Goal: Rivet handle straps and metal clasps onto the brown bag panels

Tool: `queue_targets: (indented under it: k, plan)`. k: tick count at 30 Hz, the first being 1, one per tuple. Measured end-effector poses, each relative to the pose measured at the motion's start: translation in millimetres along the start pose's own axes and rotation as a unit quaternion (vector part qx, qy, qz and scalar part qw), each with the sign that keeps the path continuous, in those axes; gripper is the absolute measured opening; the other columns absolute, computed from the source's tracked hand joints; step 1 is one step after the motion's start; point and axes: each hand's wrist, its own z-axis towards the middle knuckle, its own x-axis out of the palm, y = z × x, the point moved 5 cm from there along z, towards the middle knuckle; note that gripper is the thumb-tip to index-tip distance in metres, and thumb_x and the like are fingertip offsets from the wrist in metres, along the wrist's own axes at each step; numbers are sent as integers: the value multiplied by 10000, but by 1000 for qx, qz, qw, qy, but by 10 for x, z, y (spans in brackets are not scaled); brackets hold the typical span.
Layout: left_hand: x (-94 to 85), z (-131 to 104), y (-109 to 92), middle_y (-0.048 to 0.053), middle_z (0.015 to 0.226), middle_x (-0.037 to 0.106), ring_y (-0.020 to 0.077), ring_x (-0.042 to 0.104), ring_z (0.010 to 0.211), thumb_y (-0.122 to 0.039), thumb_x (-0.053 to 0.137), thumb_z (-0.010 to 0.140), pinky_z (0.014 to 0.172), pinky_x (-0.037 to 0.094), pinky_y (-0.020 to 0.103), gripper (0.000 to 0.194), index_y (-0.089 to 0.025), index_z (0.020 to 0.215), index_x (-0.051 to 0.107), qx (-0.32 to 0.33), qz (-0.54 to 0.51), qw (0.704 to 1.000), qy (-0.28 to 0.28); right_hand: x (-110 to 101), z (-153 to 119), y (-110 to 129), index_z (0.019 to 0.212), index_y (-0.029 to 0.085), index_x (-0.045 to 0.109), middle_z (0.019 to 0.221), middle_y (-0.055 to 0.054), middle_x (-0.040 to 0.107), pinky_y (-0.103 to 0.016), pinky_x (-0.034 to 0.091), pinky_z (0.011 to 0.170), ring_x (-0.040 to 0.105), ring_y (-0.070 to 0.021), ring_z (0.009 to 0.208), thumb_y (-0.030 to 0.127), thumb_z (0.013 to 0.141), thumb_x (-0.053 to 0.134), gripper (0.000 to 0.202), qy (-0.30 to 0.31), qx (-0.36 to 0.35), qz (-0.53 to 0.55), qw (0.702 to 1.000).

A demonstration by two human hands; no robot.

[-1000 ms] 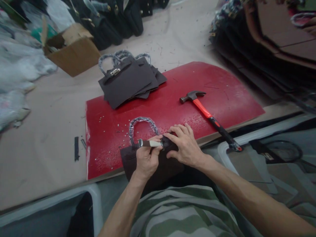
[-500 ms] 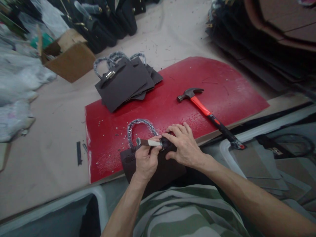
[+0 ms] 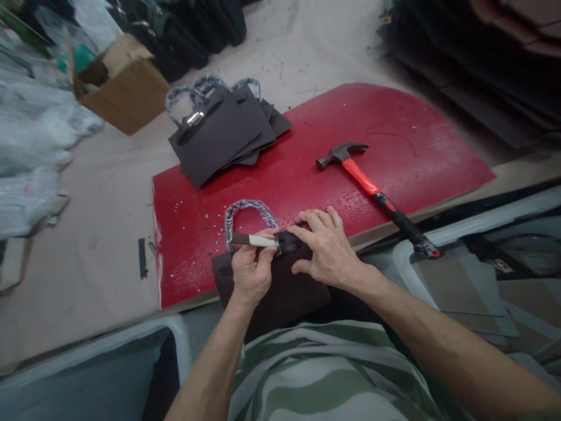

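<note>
A dark handbag panel (image 3: 280,292) leans over the near edge of the red board, its plastic-wrapped handle (image 3: 249,204) standing up at the top. My left hand (image 3: 252,272) pinches a narrow brown-and-white strip (image 3: 258,240) between thumb and fingers. The strip's right end meets a small dark strap piece (image 3: 289,241) with a shiny metal edge at the panel's top. My right hand (image 3: 326,248) holds the panel's upper edge, index fingertip on the strap piece and thumb in front. Its other fingers reach past the edge, their undersides hidden.
A claw hammer (image 3: 372,193) lies on the red board (image 3: 302,158), right of my hands. Several stacked handbag panels (image 3: 223,134) are behind. Left stand a cardboard box (image 3: 127,88) and plastic wrapping (image 3: 35,128). Bins (image 3: 177,345) flank me below the table edge.
My left hand and the strip have shifted slightly left, and the strip lies flatter. More of the dark strap piece shows between my hands. The view has tilted a little.
</note>
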Motion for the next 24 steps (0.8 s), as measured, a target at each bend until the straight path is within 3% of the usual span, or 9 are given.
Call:
queue_targets:
  k: [12, 24]
  plan:
    - [-12, -74, -16, 94, 1074, 743, 200, 714, 998, -268, 598, 958, 911, 583, 346, 128, -164, 1005, 655, 29, -5, 999, 14, -9, -19, -7, 1265, 215, 636, 1321, -124, 566, -628, 215, 1156, 453, -351, 1249, 505, 612, 902, 762, 14, -36, -22, 999]
    - [56, -111, -73, 94, 1072, 750, 206, 722, 1012, -242, 631, 941, 891, 603, 352, 106, -168, 1008, 665, 66, -8, 998, -12, 3, 3, -31, 1286, 223, 643, 1335, -116, 570, -631, 215, 1148, 441, -347, 1268, 507, 652, 875, 732, 18, -67, -35, 997]
